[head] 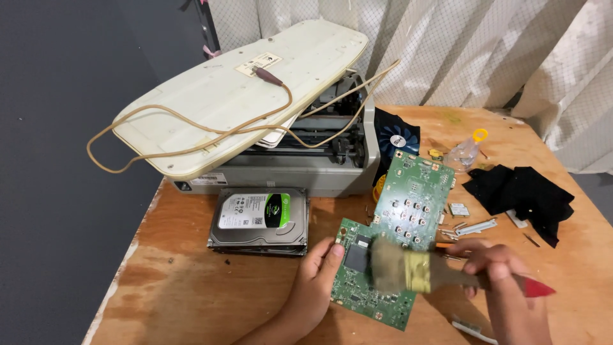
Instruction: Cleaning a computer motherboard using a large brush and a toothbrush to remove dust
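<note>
One head camera looks steeply down, close over the wooden table (191,281).

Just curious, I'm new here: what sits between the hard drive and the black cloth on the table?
In the head view, a large green circuit board lies between the hard drive and the black cloth.

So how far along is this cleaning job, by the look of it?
Done: I cannot tell which parts are already dusted. In hand: the left hand steadies a small green circuit board while the right hand sweeps a paintbrush over it. Possibly left: the larger green board, the hard drives and the open printer sit untouched behind it.
</note>
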